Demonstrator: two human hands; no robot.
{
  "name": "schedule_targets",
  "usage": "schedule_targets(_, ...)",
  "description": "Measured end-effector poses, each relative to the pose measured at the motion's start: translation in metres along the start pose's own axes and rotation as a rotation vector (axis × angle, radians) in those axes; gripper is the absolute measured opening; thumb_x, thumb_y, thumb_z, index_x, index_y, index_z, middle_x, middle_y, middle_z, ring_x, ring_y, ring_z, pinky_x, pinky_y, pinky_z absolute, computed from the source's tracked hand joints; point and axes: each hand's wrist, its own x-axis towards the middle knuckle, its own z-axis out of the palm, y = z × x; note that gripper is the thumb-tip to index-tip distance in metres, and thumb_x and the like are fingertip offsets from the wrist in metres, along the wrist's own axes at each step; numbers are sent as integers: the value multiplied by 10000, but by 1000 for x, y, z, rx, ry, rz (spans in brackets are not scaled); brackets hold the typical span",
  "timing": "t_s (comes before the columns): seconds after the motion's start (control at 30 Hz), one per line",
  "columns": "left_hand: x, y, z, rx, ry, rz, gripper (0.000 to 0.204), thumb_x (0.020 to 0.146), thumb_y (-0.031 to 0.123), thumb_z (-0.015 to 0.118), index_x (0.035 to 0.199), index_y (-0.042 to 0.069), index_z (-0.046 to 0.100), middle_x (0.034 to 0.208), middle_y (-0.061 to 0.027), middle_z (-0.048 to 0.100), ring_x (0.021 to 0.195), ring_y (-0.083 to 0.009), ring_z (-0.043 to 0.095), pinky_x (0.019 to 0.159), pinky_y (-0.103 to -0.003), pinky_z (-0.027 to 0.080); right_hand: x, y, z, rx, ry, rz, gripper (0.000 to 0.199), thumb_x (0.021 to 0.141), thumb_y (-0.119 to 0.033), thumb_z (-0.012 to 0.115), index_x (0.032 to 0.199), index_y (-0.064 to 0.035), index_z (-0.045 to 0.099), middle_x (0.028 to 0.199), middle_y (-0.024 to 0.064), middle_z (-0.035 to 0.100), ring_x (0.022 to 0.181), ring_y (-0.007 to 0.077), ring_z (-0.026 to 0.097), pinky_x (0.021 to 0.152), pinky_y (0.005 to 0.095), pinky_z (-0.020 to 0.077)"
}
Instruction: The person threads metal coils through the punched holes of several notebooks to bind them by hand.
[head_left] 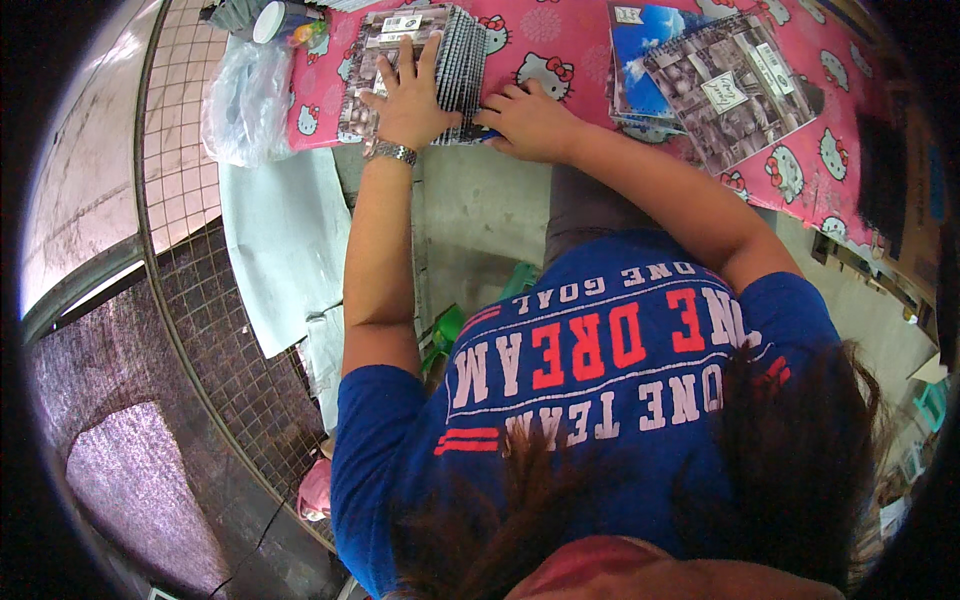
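Observation:
A stack of spiral notebooks (465, 70) with grey photo-collage covers lies at the table's near edge, left of centre. My left hand (412, 105) rests on its top cover with the fingers spread, a metal watch on the wrist. At the stack's near right corner is my right hand (535, 122), its fingers bent. A small dark blue bit shows between its thumb and forefinger; what it belongs to is hidden. Farther right lie another collage-covered notebook (728, 95) and, partly under it, a notebook with a blue sky cover (645, 55).
The table wears a pink cartoon-cat cloth (555, 35). A clear plastic bag (245, 110) hangs at its left end, near a white cup (269, 22). Wire mesh (190, 250) stands to my left, with a pale sheet (280, 240) beside it. Cardboard boxes (920, 150) stand at the far right.

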Motion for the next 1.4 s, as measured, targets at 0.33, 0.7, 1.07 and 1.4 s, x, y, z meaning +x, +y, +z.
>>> schedule_targets(0.33,-102,-27,105,-1566,880,-709,189,936,243,554,928,54,552,788,-70,533,686,-198,519,650,-330,442,22,-5,-19,-38,-115,-77,309,809,-289,660,996,-44,665,1011,144,668,1003,322,634,887,441,500)
schedule_targets(0.7,-71,-5,154,-2953,-161,-572,231,966,178,387,938,7,540,887,-131,626,847,-270,616,782,-419,519,24,-25,-20,-186,-201,-94,194,839,-161,551,965,-82,676,954,117,678,922,293,658,763,409,531)
schedule_targets(1.07,-101,-83,201,-927,222,-493,178,841,229,630,766,70,659,733,-52,667,712,-188,635,705,-315,506,-41,-29,-12,-16,-58,-26,435,732,-278,745,1120,-123,622,1042,72,602,1050,270,570,893,442,411)
schedule_targets(1.4,-19,-241,-85,-2036,610,-665,785,978,406,468,1503,-15,65,1583,-195,60,1433,-399,205,1157,-575,182,-28,-37,-18,112,-37,10,492,755,-278,727,1196,-119,579,1051,95,599,1045,292,576,897,457,411)
